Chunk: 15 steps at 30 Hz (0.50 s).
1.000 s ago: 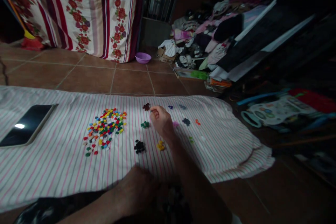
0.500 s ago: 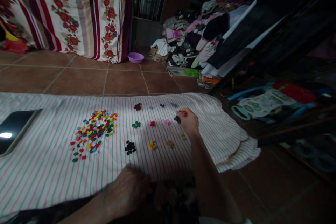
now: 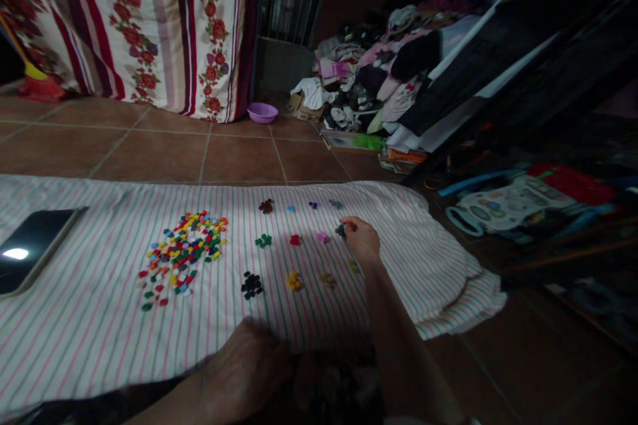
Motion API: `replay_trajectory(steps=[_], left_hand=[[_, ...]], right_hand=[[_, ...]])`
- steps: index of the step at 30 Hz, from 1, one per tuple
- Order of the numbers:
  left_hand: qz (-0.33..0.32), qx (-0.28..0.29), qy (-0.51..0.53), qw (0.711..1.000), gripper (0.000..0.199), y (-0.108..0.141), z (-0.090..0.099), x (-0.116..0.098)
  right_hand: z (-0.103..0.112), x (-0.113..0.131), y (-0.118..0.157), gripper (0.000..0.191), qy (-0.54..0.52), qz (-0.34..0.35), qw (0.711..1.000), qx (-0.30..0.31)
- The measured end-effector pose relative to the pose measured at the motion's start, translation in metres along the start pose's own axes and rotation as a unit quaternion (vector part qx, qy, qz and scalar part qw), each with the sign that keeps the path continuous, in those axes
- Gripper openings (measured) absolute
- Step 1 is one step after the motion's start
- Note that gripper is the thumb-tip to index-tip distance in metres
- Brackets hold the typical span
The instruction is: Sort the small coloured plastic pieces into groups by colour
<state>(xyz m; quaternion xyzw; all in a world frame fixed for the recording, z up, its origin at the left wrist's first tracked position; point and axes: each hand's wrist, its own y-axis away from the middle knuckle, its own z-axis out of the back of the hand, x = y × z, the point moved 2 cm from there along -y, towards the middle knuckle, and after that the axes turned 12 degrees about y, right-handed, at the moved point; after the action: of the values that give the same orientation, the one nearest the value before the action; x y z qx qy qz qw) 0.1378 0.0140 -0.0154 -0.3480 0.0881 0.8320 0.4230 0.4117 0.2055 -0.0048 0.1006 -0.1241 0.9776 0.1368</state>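
Observation:
My right hand is over a small heap of dark grey pieces, its fingertips drawn together at the heap's edge. Whatever the fingers pinch is too small to make out. My left hand rests low at the cloth's near edge, its fingers lost in shadow. Small colour-sorted heaps surround the right hand: pink pieces, light green pieces, grey-blue pieces and tan pieces. Black pieces lie just beyond the left hand. Further left spreads a large mixed-colour pile.
A striped cloth lies under everything. On its left is a phone. Beyond, on the tiled floor, stand a purple basin and a heap of clothes. A colourful toy-like panel is at right.
The whole view has shifted slightly. My right hand's fingers have closed in and lowered at the dark grey heap. My left hand stays in place.

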Motion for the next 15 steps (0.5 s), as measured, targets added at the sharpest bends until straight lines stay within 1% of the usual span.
replay_trajectory(steps=[4, 8, 10, 12, 15], left_hand=[[0.001, -0.012, 0.005, 1.000, 0.018, 0.001, -0.004, 0.003], [-0.017, -0.006, 0.012, 1.000, 0.020, 0.002, -0.009, 0.005], [-0.008, -0.003, 0.013, 1.000, 0.020, 0.002, -0.008, 0.004], [0.011, 0.007, 0.010, 1.000, 0.021, 0.001, -0.005, 0.002], [0.020, 0.045, -0.007, 0.999, 0.019, -0.001, -0.003, 0.000]], right_hand=[[-0.004, -0.001, 0.000, 0.029, 0.001, -0.002, 1.000, 0.007], [-0.007, -0.001, -0.001, 0.027, -0.009, 0.004, 1.000, 0.003], [-0.009, 0.000, -0.002, 0.026, -0.006, 0.010, 1.000, 0.004], [-0.010, 0.001, -0.002, 0.024, 0.005, 0.023, 1.000, 0.007], [-0.012, 0.004, -0.002, 0.023, 0.029, 0.051, 0.998, 0.006]])
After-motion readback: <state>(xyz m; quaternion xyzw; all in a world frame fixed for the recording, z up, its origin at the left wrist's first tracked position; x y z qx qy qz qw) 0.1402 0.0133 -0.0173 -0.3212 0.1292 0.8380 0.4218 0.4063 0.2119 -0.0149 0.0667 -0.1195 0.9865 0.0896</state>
